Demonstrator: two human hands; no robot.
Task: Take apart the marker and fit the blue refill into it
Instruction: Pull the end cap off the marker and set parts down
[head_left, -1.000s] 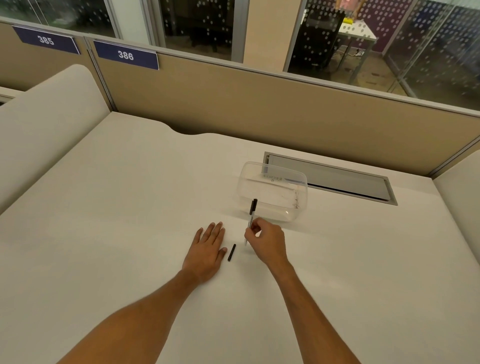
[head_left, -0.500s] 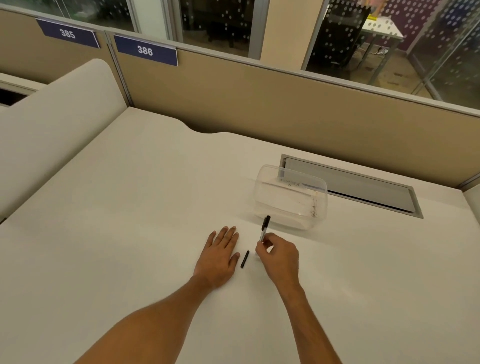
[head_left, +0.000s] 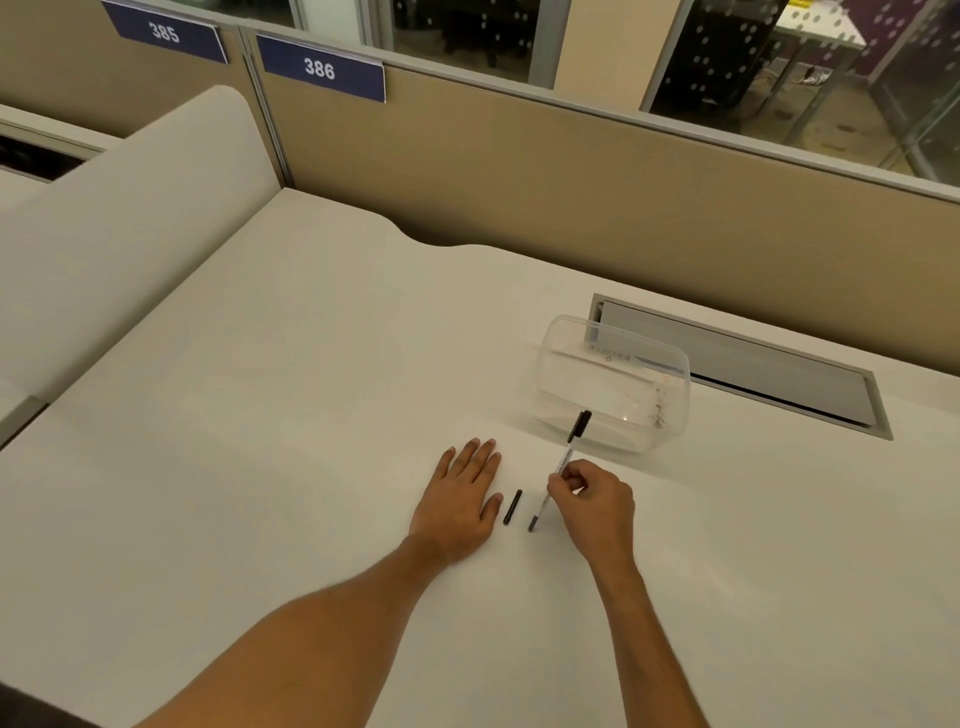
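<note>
My right hand (head_left: 595, 506) pinches a slim white marker (head_left: 562, 464) with a black cap end pointing up and away toward the tub; its dark lower tip rests on the white desk (head_left: 311, 415). A short black piece (head_left: 512, 507), like a cap or end plug, lies on the desk between my hands. My left hand (head_left: 460, 499) lies flat on the desk, palm down, fingers together, holding nothing, just left of the black piece. No blue refill is visible.
A clear plastic tub (head_left: 615, 384) stands just beyond the marker. Behind it a grey cable hatch (head_left: 753, 374) is set into the desk. Tan partition panels (head_left: 519, 182) close the back, and a white curved divider (head_left: 130, 223) borders the left.
The camera has shifted so everything sits further right in view. The marker's lower tip now shows below my right hand. The left hand and black piece stay put.
</note>
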